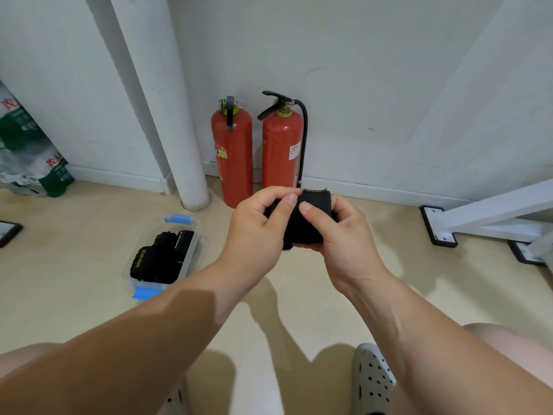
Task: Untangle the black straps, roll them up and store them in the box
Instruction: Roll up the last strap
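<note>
Our left hand (260, 226) and right hand (341, 235) both curl around a rolled black strap (303, 226), thumbs pressing on its top, above the floor (89, 310). Well apart to the left, the clear box (197, 250) sits on the floor holding more rolled straps (161, 259). Two fire extinguishers (232, 154) stand by the wall behind.

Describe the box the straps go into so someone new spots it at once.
Start at the white pipe running down to the floor. In front of its foot lies a clear plastic box. Only it has blue clips and rolled black straps inside.
</note>
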